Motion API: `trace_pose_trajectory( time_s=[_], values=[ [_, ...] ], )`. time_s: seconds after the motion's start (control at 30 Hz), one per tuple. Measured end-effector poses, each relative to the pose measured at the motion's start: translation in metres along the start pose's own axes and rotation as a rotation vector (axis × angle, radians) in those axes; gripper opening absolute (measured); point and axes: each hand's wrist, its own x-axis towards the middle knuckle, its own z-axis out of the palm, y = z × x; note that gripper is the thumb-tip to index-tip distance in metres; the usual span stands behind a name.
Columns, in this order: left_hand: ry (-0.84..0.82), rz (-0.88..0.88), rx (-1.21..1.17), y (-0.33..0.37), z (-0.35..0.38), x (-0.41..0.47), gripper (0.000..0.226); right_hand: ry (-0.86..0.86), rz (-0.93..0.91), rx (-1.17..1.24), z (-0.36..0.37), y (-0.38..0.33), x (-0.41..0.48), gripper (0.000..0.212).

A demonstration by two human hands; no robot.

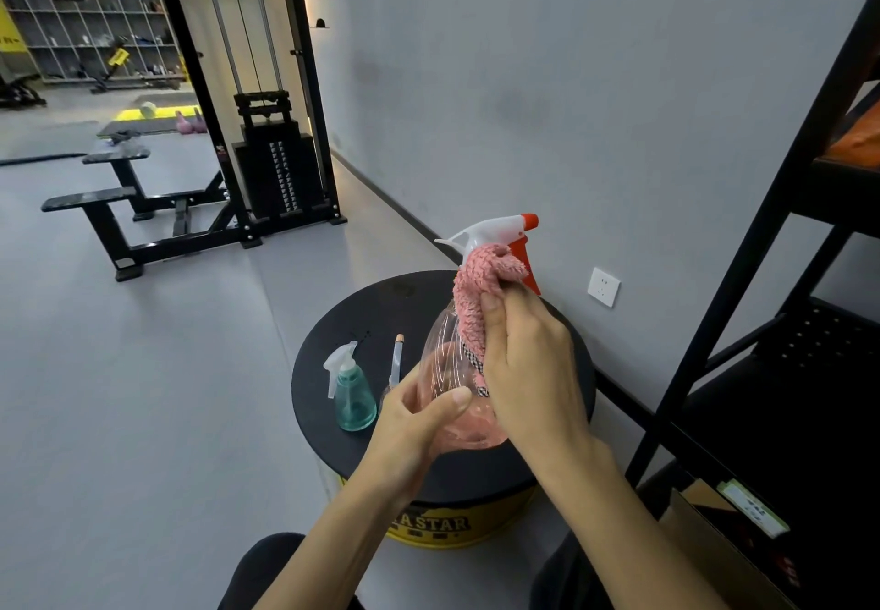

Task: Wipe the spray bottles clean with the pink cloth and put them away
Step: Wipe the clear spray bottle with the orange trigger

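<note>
Large bottle: a clear spray bottle with a white and orange trigger is held, slightly tilted, above the round black stand.
Left hand: by the left hand the bottle's lower body is gripped, thumb across the front.
Right hand: by the right hand the pink cloth is clutched and pressed against the bottle's neck, just below the trigger.
Small bottle: a green spray bottle is stood upright on the stand, left of the hands.
Thin sprayer: a thin sprayer is partly hidden behind the left hand.

Your pink cloth covers the clear spray bottle's neck, and the fingertips of your right hand are lost behind it. Your left hand hides the slim orange-capped bottle's base, and your left forearm cuts off the yellow drum's lettering.
</note>
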Motion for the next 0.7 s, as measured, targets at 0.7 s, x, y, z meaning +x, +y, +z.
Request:
trace_pose_trajectory(
  time_s=[0.7],
  values=[
    [-0.041,0.015,0.006,0.006,-0.001,0.002,0.098,0.014,-0.019,-0.047,-0.01,-0.009,0.009,0.036]
  ],
)
